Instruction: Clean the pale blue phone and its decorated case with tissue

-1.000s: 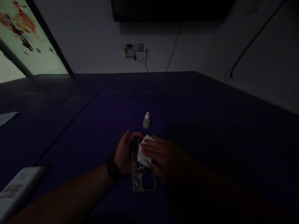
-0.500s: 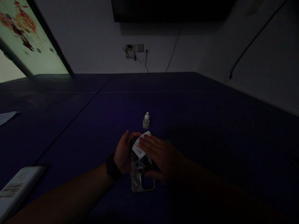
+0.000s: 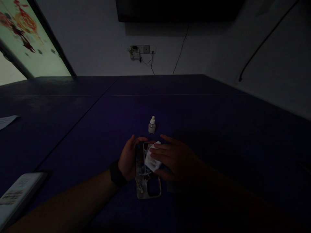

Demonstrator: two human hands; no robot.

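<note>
Dk tabletop (image 3: 218, 113), R hand (image 3: 173, 158) w/ tissue (image 3: 152, 162) on phone case (image 3: 140, 184)

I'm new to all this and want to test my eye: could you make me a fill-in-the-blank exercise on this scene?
1. The wipe under the right hand, over the phone case, is ____ in colour.
2. Neither tilted nor lying down, the dropper bottle stands ____.
3. The dark watch is on the person's ____ wrist.

Missing words: white; upright; left.
</note>
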